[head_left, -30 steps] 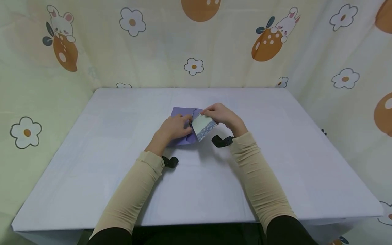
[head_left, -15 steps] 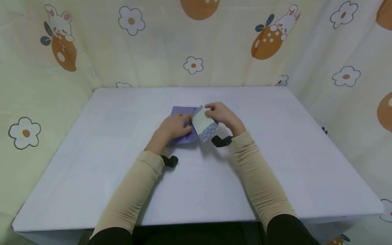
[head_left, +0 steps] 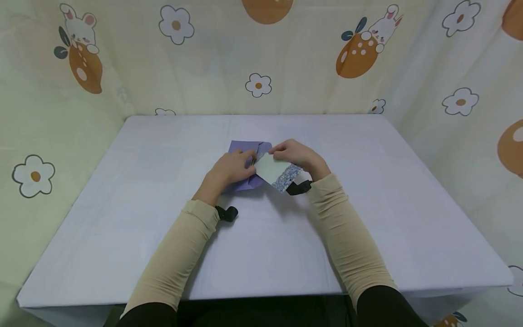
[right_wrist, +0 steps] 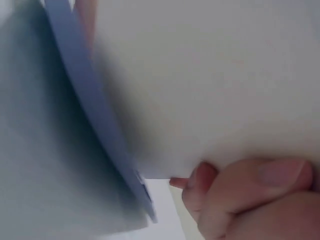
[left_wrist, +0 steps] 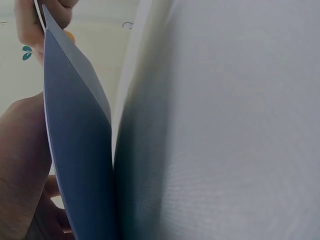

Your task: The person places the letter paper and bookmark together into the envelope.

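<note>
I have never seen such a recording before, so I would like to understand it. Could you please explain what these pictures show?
There is no machine here; a person works with bare hands. The wide picture comes from a camera on the head, looking forward and down. The two close pictures come from cameras on the wrists. On the white table is what looks like a purple envelope. The left hand is on it, though its exact grip is hard to see. The right hand holds a pale green card with a speckled blue band, one end right by the envelope; whether it is partly inside, I cannot tell.
</note>
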The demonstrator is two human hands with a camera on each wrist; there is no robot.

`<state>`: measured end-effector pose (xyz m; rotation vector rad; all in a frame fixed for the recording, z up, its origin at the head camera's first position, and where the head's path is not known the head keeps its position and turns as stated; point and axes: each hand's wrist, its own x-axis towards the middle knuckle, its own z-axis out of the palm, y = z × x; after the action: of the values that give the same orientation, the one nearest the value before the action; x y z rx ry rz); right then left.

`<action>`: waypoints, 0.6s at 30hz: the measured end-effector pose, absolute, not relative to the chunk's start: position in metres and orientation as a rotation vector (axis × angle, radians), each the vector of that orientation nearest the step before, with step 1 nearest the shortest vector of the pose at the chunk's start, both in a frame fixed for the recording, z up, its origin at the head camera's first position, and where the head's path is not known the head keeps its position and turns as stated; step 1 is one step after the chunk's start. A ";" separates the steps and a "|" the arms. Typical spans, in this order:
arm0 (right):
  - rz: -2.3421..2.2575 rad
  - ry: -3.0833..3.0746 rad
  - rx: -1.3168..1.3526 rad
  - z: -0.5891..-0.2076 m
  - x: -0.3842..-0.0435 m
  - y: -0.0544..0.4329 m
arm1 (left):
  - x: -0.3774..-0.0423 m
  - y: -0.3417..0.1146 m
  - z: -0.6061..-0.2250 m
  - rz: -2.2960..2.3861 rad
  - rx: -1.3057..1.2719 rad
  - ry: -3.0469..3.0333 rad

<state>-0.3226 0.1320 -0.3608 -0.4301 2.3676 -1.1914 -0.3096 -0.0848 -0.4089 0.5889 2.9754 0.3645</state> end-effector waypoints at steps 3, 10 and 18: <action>-1.195 2.378 -0.421 -0.365 -0.324 0.130 | -0.310 -0.085 -0.409 0.368 0.594 2.974; -1.260 2.434 -0.327 -0.363 -0.324 0.128 | -0.313 -0.088 -0.408 0.375 0.601 2.978; -1.233 2.524 -0.246 -0.348 -0.319 0.134 | -0.315 -0.090 -0.410 0.419 0.612 2.978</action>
<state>-0.3188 0.1345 -0.3481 -0.2460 2.5244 -1.2335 -0.3146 -0.0901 -0.4103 0.6120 2.9781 0.4194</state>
